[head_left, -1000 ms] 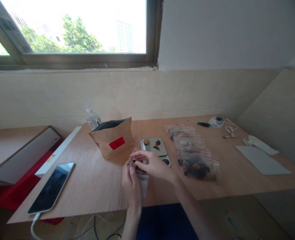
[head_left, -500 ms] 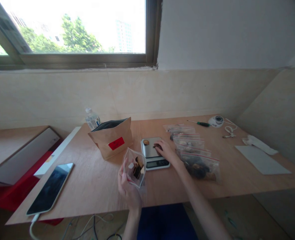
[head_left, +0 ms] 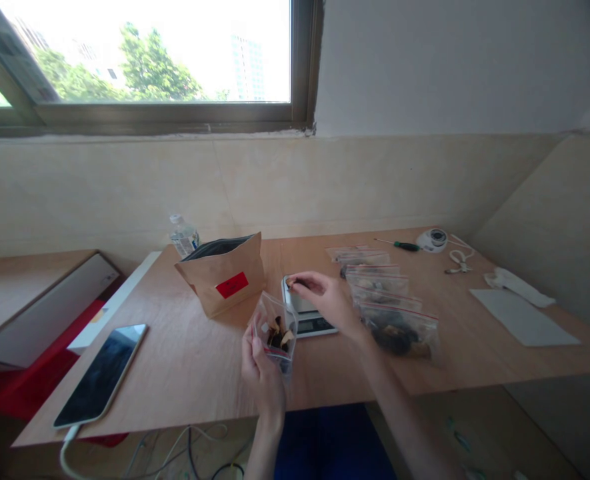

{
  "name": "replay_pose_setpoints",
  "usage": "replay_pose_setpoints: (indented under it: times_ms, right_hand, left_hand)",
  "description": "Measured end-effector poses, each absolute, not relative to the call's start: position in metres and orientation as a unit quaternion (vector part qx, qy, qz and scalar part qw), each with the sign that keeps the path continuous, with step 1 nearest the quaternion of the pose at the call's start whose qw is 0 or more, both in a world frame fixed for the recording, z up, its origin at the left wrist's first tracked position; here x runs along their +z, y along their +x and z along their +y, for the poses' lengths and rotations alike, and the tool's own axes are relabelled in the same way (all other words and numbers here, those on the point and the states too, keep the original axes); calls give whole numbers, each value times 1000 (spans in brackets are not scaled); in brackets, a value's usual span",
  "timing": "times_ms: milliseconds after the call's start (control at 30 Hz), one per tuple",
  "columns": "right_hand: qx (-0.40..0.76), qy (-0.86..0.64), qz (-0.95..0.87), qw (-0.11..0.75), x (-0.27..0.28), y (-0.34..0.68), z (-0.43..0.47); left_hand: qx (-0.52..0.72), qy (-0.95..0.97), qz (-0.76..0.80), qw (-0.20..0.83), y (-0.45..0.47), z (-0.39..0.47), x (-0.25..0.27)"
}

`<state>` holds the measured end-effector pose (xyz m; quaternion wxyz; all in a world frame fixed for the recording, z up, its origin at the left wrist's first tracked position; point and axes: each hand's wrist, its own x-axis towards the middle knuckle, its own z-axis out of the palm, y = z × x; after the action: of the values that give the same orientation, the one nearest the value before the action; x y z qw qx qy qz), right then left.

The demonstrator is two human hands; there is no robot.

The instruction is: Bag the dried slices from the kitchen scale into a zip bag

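One brown paper pouch (head_left: 225,285) stands open on the left, and near it the left hand (head_left: 262,360) grips a clear zip bag (head_left: 271,307), its mouth spread and dried pieces (head_left: 277,335) showing inside. Over to the scale (head_left: 301,305), where the right hand (head_left: 329,298) has a small dark piece (head_left: 299,283) in a narrow pinch above the plate, touching it or not one cannot tell, in what looks like a picking-up step! The next move seems to call for a sure pinch and a steady bag mouth, with filled bags (head_left: 399,333) lying farther right.
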<state>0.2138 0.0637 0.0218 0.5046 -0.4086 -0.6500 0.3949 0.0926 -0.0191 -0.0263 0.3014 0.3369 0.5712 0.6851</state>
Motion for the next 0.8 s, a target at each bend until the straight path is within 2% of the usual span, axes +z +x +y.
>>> replay_pose_setpoints:
  times_ms: [100, 167, 333, 467, 567, 667, 800]
  right_hand:
    - [426, -366, -712, 420, 45, 199, 47]
    - [407, -361, -739, 396, 46, 196, 48]
    - [270, -458, -721, 443, -4, 202, 92]
    - [153, -518, -773, 333, -44, 201, 124]
    - [125, -532, -781, 302, -52, 199, 132]
    - [130, -533, -769, 327, -47, 198, 130]
    - [262, -485, -707, 443, -24, 194, 112]
  left_hand:
    - [690, 322, 563, 322, 92, -19, -27]
    - [693, 309, 570, 315, 90, -19, -27]
    - [689, 281, 586, 320, 82, -22, -28]
    - [685, 278, 594, 318, 78, -24, -28]
    - [685, 279, 590, 323, 77, -25, -27]
    - [685, 282, 589, 323, 76, -26, -27]
    - [669, 289, 610, 312, 78, -26, -28]
